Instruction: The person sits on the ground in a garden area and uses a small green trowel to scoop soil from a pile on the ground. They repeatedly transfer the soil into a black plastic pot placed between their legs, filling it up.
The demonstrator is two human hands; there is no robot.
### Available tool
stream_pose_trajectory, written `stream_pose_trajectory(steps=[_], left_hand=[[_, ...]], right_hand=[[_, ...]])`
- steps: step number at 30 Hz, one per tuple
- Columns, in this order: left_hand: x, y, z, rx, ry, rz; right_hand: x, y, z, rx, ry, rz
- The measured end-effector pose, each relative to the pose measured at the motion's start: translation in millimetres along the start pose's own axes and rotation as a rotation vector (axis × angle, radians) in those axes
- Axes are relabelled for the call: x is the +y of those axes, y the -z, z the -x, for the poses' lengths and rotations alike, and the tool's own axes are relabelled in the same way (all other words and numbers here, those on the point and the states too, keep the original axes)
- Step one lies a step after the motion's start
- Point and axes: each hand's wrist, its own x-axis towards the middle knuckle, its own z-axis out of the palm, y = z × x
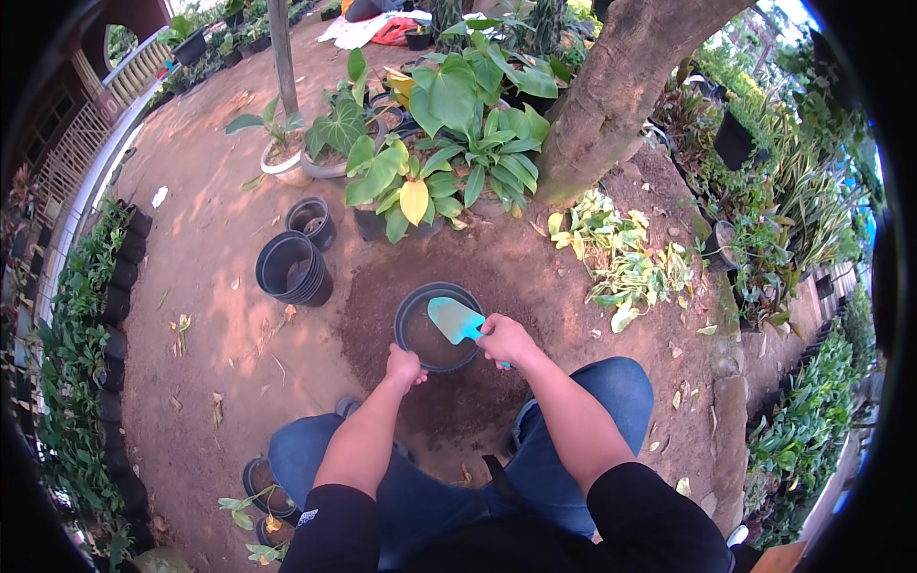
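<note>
While its near rim is gripped by the left hand (406, 369), fingers apparently clamped there, the round black plastic pot (401, 320) is best kept steady; above it, the turquoise trowel with broad blade (456, 320), its handle enclosed by the fingers of the right hand (504, 341), should probably be kept low against spills. Smooth, tapered black plastic pots (310, 286) are nested far left, crumbly brown soil (373, 294) is spread centrally, and limp yellow-green leaves (635, 263) are heaped right.

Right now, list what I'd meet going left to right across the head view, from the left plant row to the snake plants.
Plant row, stacked black pots, left hand, trowel blade, right hand, leaf pile, snake plants.
</note>
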Motion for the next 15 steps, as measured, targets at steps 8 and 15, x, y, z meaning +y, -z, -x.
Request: stream_pose_trajectory(steps=[8, 15], left_hand=[[-18.6, 4.4, -27.1, 0.363, -0.160, -0.309], [2.3, 6.3, -9.8, 0.157, -0.052, -0.259]], right_hand=[[-7.4, 3.4, 8.9, 0.017, -0.009, -0.043], [-13.9, -1.0, 13.2, -0.002, 0.068, 0.053]])
